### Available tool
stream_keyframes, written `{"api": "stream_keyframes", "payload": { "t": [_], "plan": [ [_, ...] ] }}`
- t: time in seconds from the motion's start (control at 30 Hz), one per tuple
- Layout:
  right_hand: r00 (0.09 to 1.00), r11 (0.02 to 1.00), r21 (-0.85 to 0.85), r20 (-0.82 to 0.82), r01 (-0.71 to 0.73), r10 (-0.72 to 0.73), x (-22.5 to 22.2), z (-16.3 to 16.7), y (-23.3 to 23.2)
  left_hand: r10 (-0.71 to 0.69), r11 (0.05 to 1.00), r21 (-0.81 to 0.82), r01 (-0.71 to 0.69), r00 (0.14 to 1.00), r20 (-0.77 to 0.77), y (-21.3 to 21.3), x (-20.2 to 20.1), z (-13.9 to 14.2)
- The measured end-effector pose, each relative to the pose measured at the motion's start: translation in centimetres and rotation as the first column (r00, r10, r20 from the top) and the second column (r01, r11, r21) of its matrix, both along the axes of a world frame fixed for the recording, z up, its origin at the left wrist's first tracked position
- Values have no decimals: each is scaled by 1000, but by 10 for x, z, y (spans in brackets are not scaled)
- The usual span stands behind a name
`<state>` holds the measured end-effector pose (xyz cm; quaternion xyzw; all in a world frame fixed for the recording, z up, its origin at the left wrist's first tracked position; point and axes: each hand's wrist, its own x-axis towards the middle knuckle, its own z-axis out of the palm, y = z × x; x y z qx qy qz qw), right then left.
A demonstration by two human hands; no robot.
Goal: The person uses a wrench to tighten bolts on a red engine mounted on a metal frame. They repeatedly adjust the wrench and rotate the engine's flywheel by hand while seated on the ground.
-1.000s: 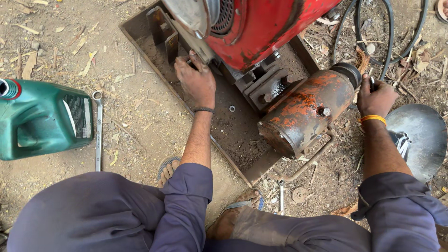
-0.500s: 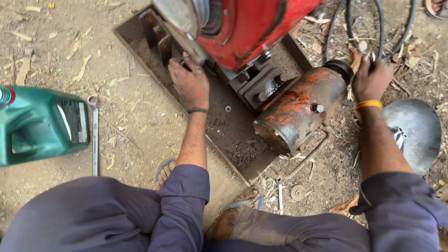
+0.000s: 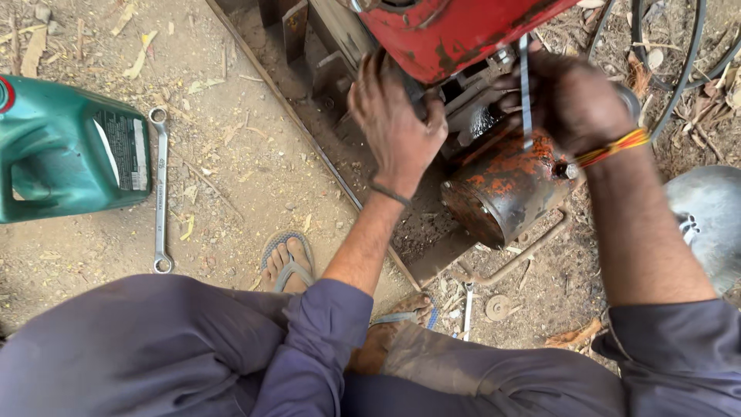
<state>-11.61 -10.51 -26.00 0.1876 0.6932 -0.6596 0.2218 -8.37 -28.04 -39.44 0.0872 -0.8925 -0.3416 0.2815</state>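
Squatting person, sandalled foot (image 3: 287,262) on the dirt. Just beyond it, left hand (image 3: 397,127) presses flat on the engine block below the red cover (image 3: 455,31), fingers spread, gripping nothing. Right hand (image 3: 571,96) closes around a thin metal tool (image 3: 525,85), held upright just above the rusty orange cylinder (image 3: 505,189). Ring spanner (image 3: 160,189) and green oil can (image 3: 65,158) lie well left of the fingers, untouched. Judged: work midway, the machine partly open.
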Motion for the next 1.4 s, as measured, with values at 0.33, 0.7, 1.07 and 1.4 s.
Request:
{"api": "stream_keyframes", "payload": {
  "t": [0.33,0.7,1.07,1.4],
  "plan": [
    [967,968,73,98,-241,233,5,-17,-13,-417,488,865,119,902,112,51,54,18],
    [997,958,-287,70,-15,37,-34,-54,-17,-576,-375,925,-58,797,-184,46,35,40],
    [998,966,-253,51,52,-41,-37,-62,-9,-723,-261,945,-197,688,-56,34,14,38],
    [997,905,-425,-80,-35,1,-43,-80,-5,-714,-346,923,-170,686,-141,9,-6,51]
  ]
}}
